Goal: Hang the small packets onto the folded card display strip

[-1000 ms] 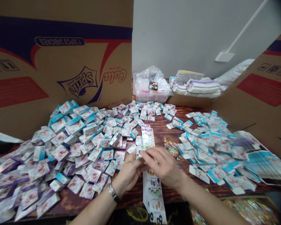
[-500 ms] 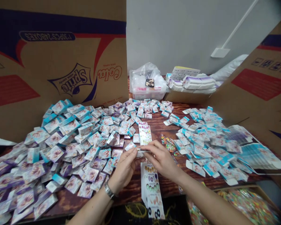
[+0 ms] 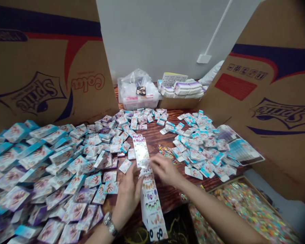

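A long printed strip of stickers runs over the front of the wooden table, down the middle of the view. My left hand is at its left side, thumb and fingers apart, with nothing seen held between them. From the right, my right hand reaches over the strip with its fingers pinched together; what they hold is too blurred to name. A small white-and-blue box lies just beyond my left hand.
Many small boxes are heaped at the left, with flatter, open-flapped ones at the right. Large cartons flank the table. At the back is a clear plastic tub. An open carton of colourful packets sits at lower right.
The view has swung to the right. My hands, earlier together around a small thing above the strip, have moved apart, and my left hand has opened.
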`<state>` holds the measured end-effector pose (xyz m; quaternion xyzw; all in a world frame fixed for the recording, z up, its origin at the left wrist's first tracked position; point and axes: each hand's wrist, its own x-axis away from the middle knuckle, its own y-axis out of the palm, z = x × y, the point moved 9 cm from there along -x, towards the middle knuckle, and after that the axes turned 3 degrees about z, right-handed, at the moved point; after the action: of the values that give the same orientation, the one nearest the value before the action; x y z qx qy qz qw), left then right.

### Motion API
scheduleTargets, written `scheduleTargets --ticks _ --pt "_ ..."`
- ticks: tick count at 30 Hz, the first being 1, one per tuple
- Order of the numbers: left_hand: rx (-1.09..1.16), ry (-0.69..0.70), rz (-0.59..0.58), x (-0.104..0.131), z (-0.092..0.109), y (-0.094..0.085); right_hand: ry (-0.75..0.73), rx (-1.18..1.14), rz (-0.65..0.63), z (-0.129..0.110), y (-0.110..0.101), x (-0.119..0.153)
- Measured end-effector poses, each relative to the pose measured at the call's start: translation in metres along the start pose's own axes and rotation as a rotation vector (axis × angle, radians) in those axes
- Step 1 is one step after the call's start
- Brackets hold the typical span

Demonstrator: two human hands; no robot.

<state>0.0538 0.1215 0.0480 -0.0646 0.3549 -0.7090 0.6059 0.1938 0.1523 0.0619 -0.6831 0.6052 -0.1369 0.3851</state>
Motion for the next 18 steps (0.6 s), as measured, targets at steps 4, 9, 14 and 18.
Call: scheduleTargets --ticks 4,9,14,18 --pt "-0.334 0.333 -0.21 0.019 0.022 0.039 0.278 0.21 0.147 0.096 -0.051 -0.019" --pt "-0.551 0.466 -0.279 0.033 0.016 0.06 0.342 0.39 0.066 0.164 -0.066 -0.05" --pt "-0.617 0.538 -0.206 0.031 0.017 0.059 0.293 0.512 -0.092 0.182 -0.032 -0.087" --pt "-0.681 0.585 -0.159 0.032 0.021 0.058 0.297 0.602 -0.11 0.189 -0.016 -0.098"
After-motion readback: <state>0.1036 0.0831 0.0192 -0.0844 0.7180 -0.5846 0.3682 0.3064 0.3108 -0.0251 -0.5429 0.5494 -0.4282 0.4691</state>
